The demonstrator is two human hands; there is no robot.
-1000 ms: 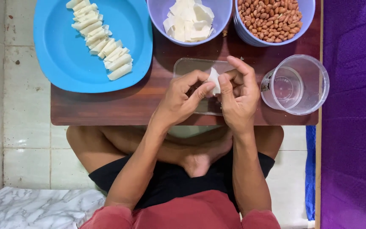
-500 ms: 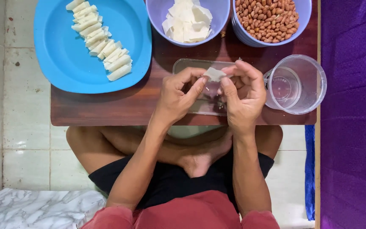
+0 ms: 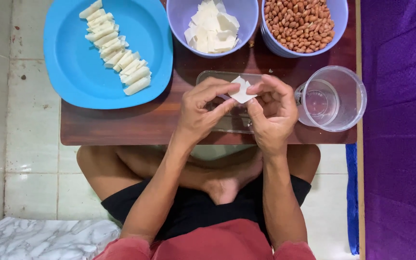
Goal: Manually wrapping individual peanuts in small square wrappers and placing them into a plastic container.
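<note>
Small white wrapper square point(image 3: 242, 90) pinched between left hand point(image 3: 202, 110) and right hand point(image 3: 274, 111), both closed on its edges, held flat just above clear rectangular tray point(image 3: 227, 123) at table point(image 3: 121, 127) centre. No long axis; corners pointing far and right; both hands equally near. Far left: blue plate point(image 3: 73, 72) with diagonal row of white rolls point(image 3: 116, 54). Far centre: lavender bowl of white squares point(image 3: 213, 26). Far right: bowl of peanuts point(image 3: 299, 21). Right: clear cup point(image 3: 333, 98). No labels or signs visible.

A home floor setting: a low wooden table point(image 3: 121, 130) on pale floor tiles point(image 3: 20, 144), beside a purple mat point(image 3: 400, 144).
</note>
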